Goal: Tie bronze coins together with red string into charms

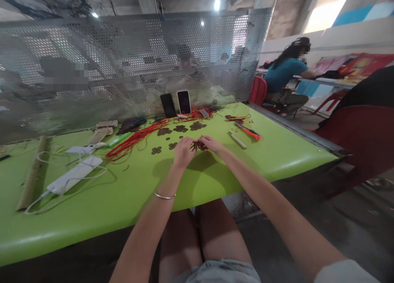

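Observation:
My left hand (pixel 184 152) and my right hand (pixel 211 144) meet above the green table (pixel 138 188), fingertips pinched close together. Between them is something small and dark, mostly covered by the fingers, and its kind is not clear. Just beyond my left hand lie clusters of dark round coins with holes (pixel 156 150), with more coin groups (pixel 180 128) behind. A bundle of red cords (pixel 138 139) stretches across the table behind and left of the coins. To the right of my right hand lie a slim pale tool (pixel 237 140) and an orange utility knife (pixel 250 131).
Two phones (pixel 168 106) (pixel 184 102) lean near a perforated metal screen (pixel 123 69). On the left are a white power strip (pixel 75 175) with its cable and a bamboo-like tube (pixel 33 174). A person (pixel 285 74) sits at another table; a red chair (pixel 363 139) stands right.

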Demonstrator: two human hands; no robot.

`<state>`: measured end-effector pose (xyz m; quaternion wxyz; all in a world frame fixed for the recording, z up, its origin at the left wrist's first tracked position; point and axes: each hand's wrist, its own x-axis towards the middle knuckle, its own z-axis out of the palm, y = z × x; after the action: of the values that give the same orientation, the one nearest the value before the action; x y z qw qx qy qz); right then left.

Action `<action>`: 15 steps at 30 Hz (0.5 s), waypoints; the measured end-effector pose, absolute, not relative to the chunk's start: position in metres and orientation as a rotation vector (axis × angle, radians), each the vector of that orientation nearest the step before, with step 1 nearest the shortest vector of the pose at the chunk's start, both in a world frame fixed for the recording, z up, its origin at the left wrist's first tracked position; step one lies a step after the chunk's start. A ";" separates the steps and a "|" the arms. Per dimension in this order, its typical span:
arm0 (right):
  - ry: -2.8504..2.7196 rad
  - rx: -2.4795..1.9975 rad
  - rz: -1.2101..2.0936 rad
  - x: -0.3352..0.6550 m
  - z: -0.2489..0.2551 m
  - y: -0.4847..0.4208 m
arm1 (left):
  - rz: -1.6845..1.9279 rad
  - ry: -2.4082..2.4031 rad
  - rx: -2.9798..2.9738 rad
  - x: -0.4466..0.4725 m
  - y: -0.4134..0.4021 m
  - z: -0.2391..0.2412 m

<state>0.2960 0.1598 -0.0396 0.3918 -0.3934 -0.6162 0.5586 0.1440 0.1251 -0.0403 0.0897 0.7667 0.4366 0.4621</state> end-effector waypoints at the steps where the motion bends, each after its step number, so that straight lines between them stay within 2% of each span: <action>1: -1.561 -0.998 1.415 0.296 -0.040 0.160 | 1.372 1.291 2.261 0.144 0.124 -0.040; 9: -1.583 -0.962 1.381 0.297 -0.041 0.163 | 1.350 1.246 1.964 0.147 0.123 -0.037; 15: -1.645 -0.920 1.324 0.298 -0.042 0.164 | 1.200 1.140 1.681 0.148 0.132 -0.043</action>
<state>0.2980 0.1635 -0.0416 0.4071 -0.3649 -0.6523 0.5249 0.1475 0.1322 -0.0426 0.3811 0.6588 0.4467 0.4703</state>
